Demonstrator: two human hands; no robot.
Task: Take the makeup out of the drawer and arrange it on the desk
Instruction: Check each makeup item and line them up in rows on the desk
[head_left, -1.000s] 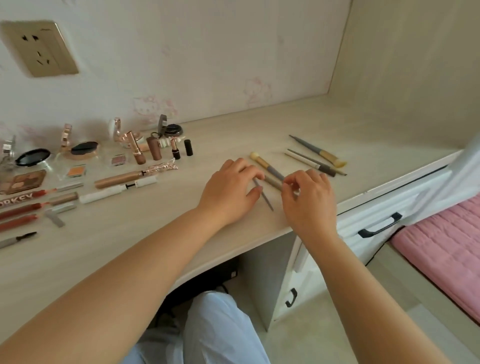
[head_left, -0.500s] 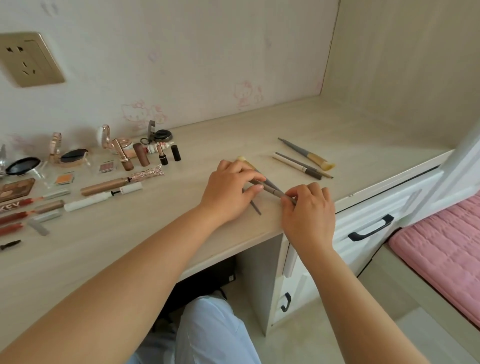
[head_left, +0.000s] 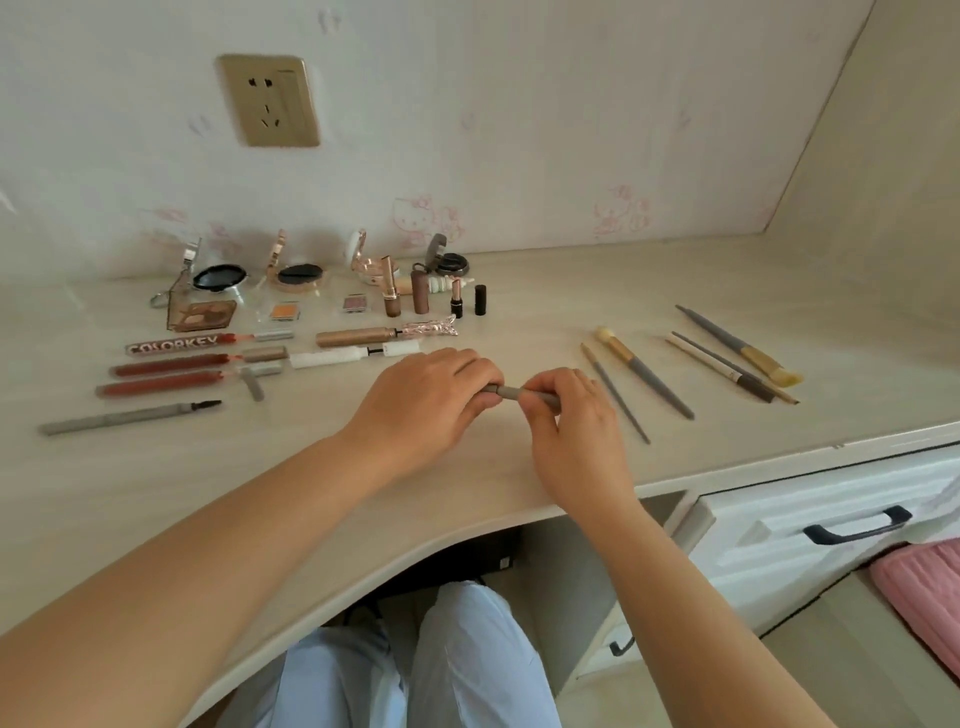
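Pinching a thin grey pencil (head_left: 511, 392) between left hand (head_left: 431, 402) and right hand (head_left: 566, 415); light, stiff, slippery—best held near its ends.

Both forearms bare — no sleeves, watch or rings visible. Left hand (head_left: 426, 402), right hand (head_left: 569, 421): short nails (unpainted, as far as visible). Legs in pale blue trousers (head_left: 415, 660) — loose, creased fabric.

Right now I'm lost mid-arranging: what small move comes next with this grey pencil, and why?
Probably lay the grey pencil, gripped at either end by the left hand and right hand, flat on the desk in the bare gap left of the thin grey brush, since the other tools lie there in a row.
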